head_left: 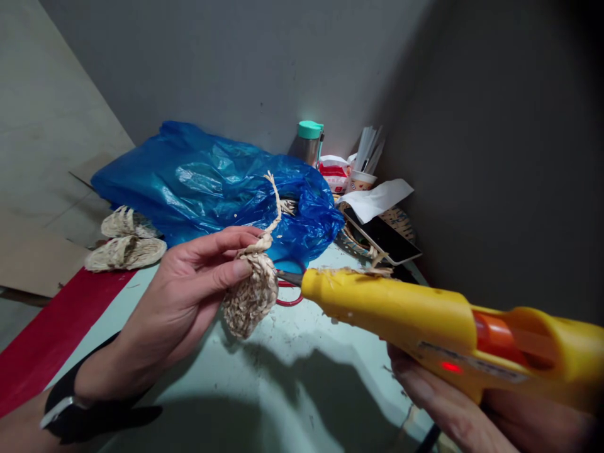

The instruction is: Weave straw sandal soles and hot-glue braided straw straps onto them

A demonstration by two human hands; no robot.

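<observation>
Between the thumb and fingers of my left hand [189,283] is a small woven straw slipper [250,296], its sole hanging downward. A braided straw cord [275,211] sticks up from its top. My right hand [438,396] is wrapped round the handle of a yellow glue gun [391,308], whose red light glows. The dark nozzle points left and meets the slipper's right edge or sits just beside it; I cannot tell whether they touch. Part of my right hand is hidden behind the glue gun. Dried glue and straw bits cling to the gun's front.
A blue plastic bag [207,176] lies across the back of the table. A pair of straw slippers [127,251] sits at left. Behind are a bottle [307,141], a paper cup with glue sticks [362,179] and a basket [352,242] under a phone or tablet [384,236]. Red-handled scissors [290,302] lie behind the nozzle.
</observation>
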